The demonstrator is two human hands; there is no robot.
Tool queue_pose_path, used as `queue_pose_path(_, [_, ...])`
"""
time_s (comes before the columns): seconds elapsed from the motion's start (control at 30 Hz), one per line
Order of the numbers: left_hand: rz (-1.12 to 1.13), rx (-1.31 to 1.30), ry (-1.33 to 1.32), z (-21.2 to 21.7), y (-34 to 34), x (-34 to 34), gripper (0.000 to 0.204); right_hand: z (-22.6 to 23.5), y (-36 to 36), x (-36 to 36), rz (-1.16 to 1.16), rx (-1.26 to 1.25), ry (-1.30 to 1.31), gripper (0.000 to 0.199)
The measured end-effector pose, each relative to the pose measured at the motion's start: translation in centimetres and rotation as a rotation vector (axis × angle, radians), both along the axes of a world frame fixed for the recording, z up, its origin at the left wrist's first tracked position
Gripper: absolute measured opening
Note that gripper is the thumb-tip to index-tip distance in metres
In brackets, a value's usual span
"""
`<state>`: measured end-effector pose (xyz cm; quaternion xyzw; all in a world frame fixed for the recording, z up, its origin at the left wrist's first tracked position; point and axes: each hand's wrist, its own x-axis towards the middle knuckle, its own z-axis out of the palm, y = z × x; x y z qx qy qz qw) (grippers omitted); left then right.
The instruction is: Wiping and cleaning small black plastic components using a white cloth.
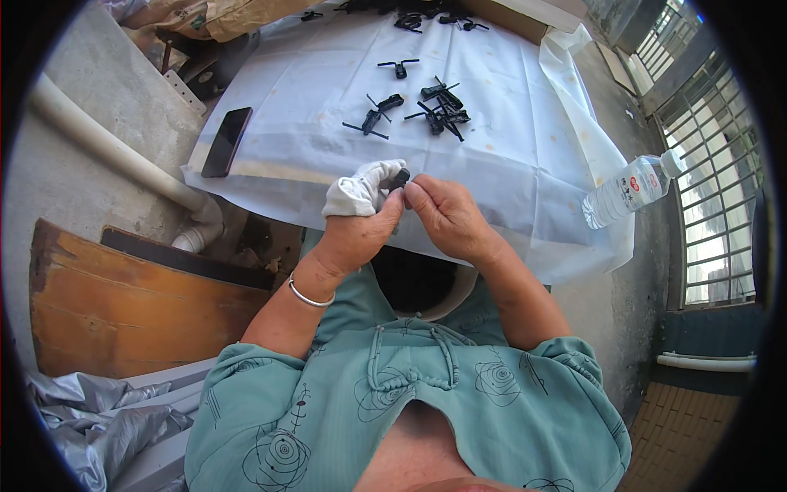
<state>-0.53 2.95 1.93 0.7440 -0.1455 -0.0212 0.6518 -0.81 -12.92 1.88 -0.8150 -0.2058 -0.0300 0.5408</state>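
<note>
My left hand (354, 234) wears a silver bangle and has white cloth (361, 190) wrapped over its fingers. It pinches a small black plastic part (399, 177) at the near edge of the table. My right hand (447, 217) meets it from the right, fingertips closed on the same part. Farther back on the white table cover (508, 156) lies a loose cluster of black plastic parts (440, 111), with two more to its left (379, 115) and one behind (399, 66).
A dark phone (226, 141) lies at the table's left side. A clear water bottle (630, 189) rests at the right edge. More black parts (410, 18) sit at the far end. A white pipe (115, 152) and wooden board (123, 303) stand left; a window grille (713, 164) is on the right.
</note>
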Motion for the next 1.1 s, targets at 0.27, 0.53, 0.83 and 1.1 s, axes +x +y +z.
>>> queue_pose_path(0.27, [0.138,0.3,-0.487,-1.1,-0.7,-0.4,0.029,-3.0,1.2,0.2,-0.069,0.176,0.209,0.027])
queue_pose_path(0.53, [0.128,0.242,-0.39,-2.3,-0.3,-0.3,0.026,-2.7,1.3,0.1,-0.039,0.255,0.265,0.028])
queue_pose_path(0.83, [-0.076,-0.261,0.178,-0.8,0.9,0.6,0.028,-1.3,-1.5,0.1,-0.008,-0.044,-0.03,0.011])
queue_pose_path(1.1, [-0.201,-0.095,0.041,-0.8,0.3,-0.2,0.027,-0.5,-0.6,0.4,0.029,0.136,0.207,0.012])
